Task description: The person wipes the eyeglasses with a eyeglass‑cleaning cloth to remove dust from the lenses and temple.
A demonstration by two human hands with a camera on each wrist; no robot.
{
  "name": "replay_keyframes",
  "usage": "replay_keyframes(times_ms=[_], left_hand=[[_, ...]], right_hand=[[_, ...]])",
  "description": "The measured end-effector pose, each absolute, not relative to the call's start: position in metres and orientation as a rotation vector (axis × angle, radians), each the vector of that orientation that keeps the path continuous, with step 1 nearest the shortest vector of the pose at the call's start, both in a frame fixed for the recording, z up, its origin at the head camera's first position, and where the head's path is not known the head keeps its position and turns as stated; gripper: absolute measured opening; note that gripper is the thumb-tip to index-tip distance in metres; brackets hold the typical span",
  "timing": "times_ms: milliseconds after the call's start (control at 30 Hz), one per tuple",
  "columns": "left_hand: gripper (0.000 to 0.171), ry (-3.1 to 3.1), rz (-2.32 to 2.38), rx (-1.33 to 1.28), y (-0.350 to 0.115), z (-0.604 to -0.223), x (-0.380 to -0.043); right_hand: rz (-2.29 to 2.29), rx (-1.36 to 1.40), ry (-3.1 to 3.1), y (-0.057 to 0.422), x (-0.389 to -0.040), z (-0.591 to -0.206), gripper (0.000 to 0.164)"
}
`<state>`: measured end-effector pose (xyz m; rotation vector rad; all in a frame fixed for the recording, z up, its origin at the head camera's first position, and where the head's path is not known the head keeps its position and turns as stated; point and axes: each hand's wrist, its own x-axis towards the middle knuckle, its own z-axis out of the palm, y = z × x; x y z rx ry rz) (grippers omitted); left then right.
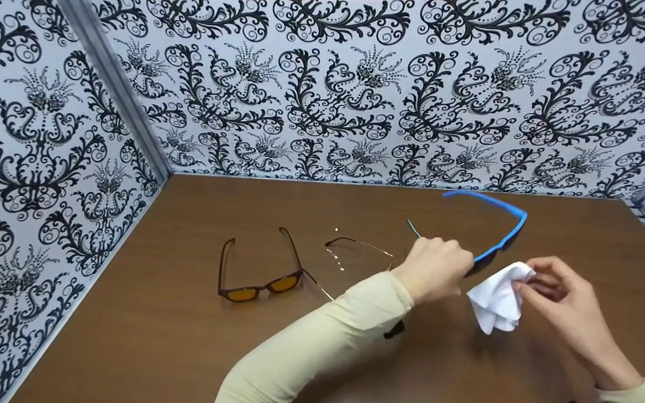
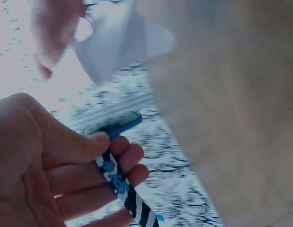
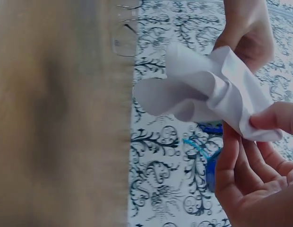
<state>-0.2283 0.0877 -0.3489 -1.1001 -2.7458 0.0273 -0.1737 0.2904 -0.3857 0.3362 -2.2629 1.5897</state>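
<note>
My left hand (image 1: 437,268) grips blue-framed sunglasses (image 1: 515,218) by one end. In the left wrist view, its thumb and fingers pinch them near the corner of a zebra-striped temple (image 2: 120,182) with blue marks. A dark lens (image 1: 482,263) shows beside that fist in the head view, and the far temple reaches up and back. To the right, my right hand (image 1: 569,305) pinches a crumpled white cloth (image 1: 499,299) between thumb and fingers. The cloth hangs just in front of the sunglasses.
Dark-framed glasses with orange lenses (image 1: 244,294) stand on the brown table (image 1: 149,336) at left. Thin metal glasses (image 1: 356,242) lie mid-table, partly hidden by my left arm. A small dark object (image 1: 394,329) shows below the sleeve. Patterned walls (image 1: 345,112) enclose the table.
</note>
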Motion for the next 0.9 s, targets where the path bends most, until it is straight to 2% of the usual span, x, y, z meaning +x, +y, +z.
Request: replay_keyframes(times_ms=[200, 600, 667, 733, 767, 900], left_hand=[[0.013, -2.702, -0.233, -0.962, 0.07, -0.335, -0.211], [0.022, -2.542, -0.708, -0.895, 0.031, -0.335, -0.174], [0.022, -2.519, -0.749, -0.893, 0.028, -0.336, -0.169], [0.021, -2.495, -0.772, -0.893, 0.025, -0.337, -0.165], [0.021, -2.485, -0.789, -0.892, 0.025, -0.338, -0.164], [0.021, -2.464, -0.885, -0.891, 0.022, -0.341, -0.164]], right_hand=[[1.518, 0.356, -2.194, 0.283, -0.17, -0.371, 0.027], [1.316, 0.715, -1.974, 0.24, -0.171, -0.353, 0.03], [1.216, 0.719, -1.933, 0.229, -0.172, -0.351, 0.025], [1.084, 0.701, -1.88, 0.216, -0.173, -0.351, 0.012], [1.015, 0.691, -1.851, 0.21, -0.173, -0.351, 0.013], [0.864, 0.734, -1.727, 0.187, -0.172, -0.353, 0.035]])
